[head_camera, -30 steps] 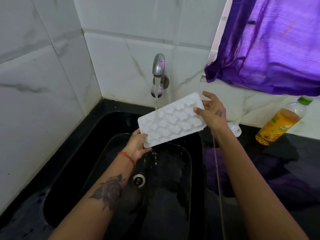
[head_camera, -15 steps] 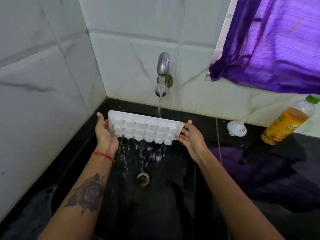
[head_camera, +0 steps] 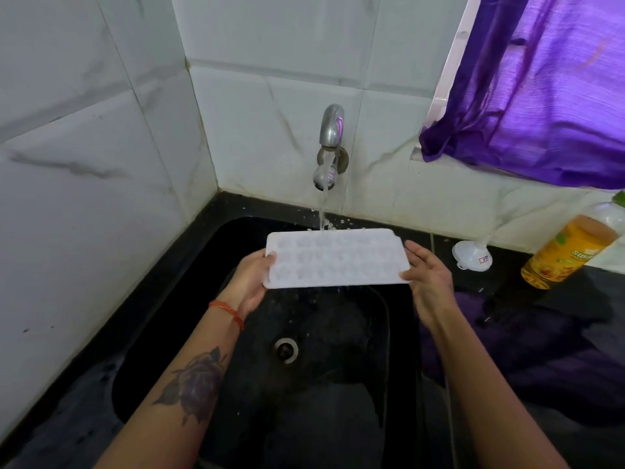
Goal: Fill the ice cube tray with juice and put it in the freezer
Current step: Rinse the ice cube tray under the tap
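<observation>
A white ice cube tray (head_camera: 334,258) is held level over the black sink (head_camera: 236,384), its cups facing up. My left hand (head_camera: 252,282) grips its left short edge, thumb on top. My right hand (head_camera: 427,277) holds the right short edge between thumb and fingers. Water runs from the metal tap (head_camera: 331,130) onto the tray's far edge and splashes. A bottle of orange juice (head_camera: 571,252) with a green cap stands on the counter at the right.
A small white funnel (head_camera: 471,255) lies on the black counter (head_camera: 558,350) between sink and bottle. White tiled walls close the left and back. A purple curtain (head_camera: 541,96) hangs at the upper right. The sink drain (head_camera: 285,350) lies below the tray.
The tray was tipped away with water pouring out of its cups; now it is turned flat, cups up, under the running tap. Both hands stayed on its ends.
</observation>
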{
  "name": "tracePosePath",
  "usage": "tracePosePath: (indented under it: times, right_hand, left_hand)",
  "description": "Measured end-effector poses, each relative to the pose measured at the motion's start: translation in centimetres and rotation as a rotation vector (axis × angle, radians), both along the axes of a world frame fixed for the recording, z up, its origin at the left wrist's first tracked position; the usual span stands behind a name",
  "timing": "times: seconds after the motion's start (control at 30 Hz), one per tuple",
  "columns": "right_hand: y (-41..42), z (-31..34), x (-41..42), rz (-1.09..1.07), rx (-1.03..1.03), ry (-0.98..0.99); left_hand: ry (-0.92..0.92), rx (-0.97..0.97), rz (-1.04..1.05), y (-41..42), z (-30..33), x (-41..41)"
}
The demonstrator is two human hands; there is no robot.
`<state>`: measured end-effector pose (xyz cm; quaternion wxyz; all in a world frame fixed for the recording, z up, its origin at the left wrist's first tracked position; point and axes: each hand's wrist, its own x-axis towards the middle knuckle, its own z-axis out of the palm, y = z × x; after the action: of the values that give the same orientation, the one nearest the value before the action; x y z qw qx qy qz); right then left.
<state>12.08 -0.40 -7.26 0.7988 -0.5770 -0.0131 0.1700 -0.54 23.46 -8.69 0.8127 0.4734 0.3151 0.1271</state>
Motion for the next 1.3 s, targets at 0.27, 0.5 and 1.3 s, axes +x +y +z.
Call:
tracePosePath:
  times: [0.27,0.5,1.3]
  right_hand:
    - [-3.2,-0.7,0.9,-0.098,-0.416,-0.028]
    - [0.6,-2.0,-0.6,0.02,-0.603,-0.064]
    - [8.6,8.5,-0.3,0.092,-0.783,-0.73]
  left_hand:
    - [0.077,0.124,-0.205,-2.8,0.3,3.1]
    - [0.025,0.187,-0.126,0.6,1.5,0.8]
    - [0.033,-0.041,0.118,2.3,-4.7,0.1]
